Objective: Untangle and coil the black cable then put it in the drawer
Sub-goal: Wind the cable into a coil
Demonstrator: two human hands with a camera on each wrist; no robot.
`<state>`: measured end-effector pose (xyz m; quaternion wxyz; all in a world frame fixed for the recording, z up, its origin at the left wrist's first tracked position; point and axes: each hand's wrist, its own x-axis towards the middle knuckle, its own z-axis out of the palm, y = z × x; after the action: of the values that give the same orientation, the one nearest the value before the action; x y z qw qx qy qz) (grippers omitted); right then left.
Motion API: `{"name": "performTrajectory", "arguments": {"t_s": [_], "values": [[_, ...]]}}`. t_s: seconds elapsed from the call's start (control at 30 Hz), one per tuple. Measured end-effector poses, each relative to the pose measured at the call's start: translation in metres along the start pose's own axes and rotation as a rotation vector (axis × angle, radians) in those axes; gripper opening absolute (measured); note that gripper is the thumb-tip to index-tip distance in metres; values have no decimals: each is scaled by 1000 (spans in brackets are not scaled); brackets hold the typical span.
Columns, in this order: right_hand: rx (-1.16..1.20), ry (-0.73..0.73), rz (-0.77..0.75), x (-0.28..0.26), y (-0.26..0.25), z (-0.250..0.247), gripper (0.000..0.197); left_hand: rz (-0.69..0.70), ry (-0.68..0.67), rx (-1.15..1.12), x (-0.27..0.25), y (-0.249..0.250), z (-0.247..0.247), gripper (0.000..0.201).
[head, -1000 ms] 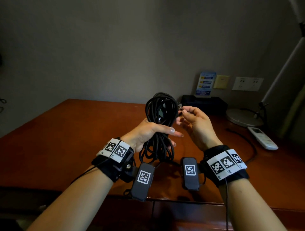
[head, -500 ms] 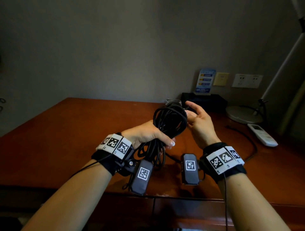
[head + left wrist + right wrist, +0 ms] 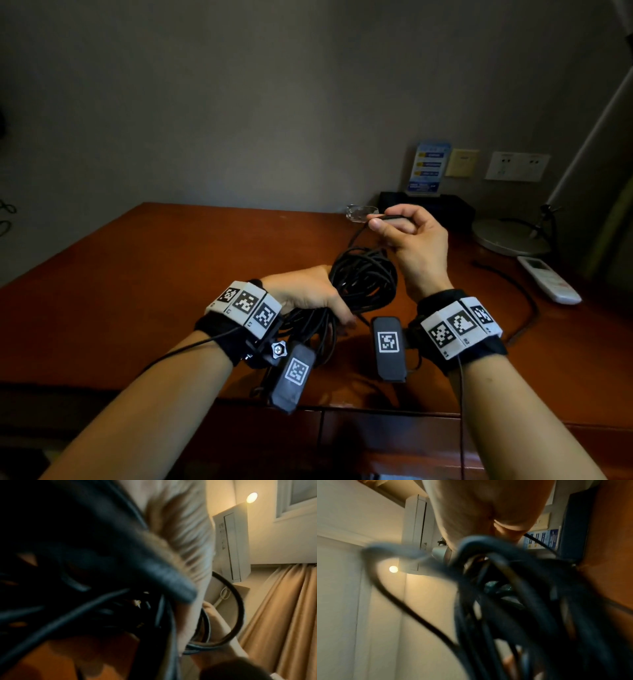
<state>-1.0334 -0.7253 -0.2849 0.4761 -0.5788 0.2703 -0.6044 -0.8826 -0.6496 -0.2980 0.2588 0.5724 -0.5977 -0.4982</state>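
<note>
The black cable (image 3: 363, 281) is a thick bundle of loops held above the brown desk (image 3: 171, 274). My left hand (image 3: 308, 294) grips the bundle round its middle, fingers curled over the strands. My right hand (image 3: 411, 236) is raised behind the bundle and pinches the cable's free end, whose clear plug (image 3: 359, 210) sticks out to the left. Both wrist views are blurred: the left wrist view shows dark cable loops (image 3: 102, 601), and the right wrist view shows the cable bundle (image 3: 513, 601) below the hand. The drawer front (image 3: 376, 442) runs below the desk edge, closed.
At the back right stand a black box (image 3: 445, 209) with a blue card (image 3: 428, 168), a lamp base (image 3: 507, 236) and a white remote (image 3: 548, 281). A thin cord (image 3: 524, 301) curves over the desk at right. Wall sockets (image 3: 517, 166) sit above.
My left hand has lowered the bundle and tipped it toward the desk. My right hand has drawn the free end up and away from the coil.
</note>
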Motion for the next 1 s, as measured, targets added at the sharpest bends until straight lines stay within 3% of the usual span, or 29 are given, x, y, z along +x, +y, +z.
{"name": "performTrajectory", "arguments": {"t_s": [0.1, 0.3, 0.43, 0.63, 0.73, 0.83, 1.0], "values": [[-38, -17, -22, 0, -2, 1, 23, 20, 54, -43, 3, -4, -2, 36], [-296, -51, 13, 1, 14, -13, 20, 67, 140, -131, 0, -7, -14, 19], [-591, 18, 69, -1, 21, -17, 6, 79, 202, -153, -1, -7, -19, 16], [-827, 15, 88, 2, 16, -22, 34, 122, 290, -149, -4, -6, -23, 16], [-800, 3, 139, 0, 20, -31, 37, 138, 415, -278, -5, -6, -27, 8], [-554, -74, 173, -8, 17, -34, 24, 132, 540, -468, -3, -7, -34, 7], [-285, -170, 102, -22, 9, -16, 30, 113, 542, -592, 0, -10, -32, 8]]}}
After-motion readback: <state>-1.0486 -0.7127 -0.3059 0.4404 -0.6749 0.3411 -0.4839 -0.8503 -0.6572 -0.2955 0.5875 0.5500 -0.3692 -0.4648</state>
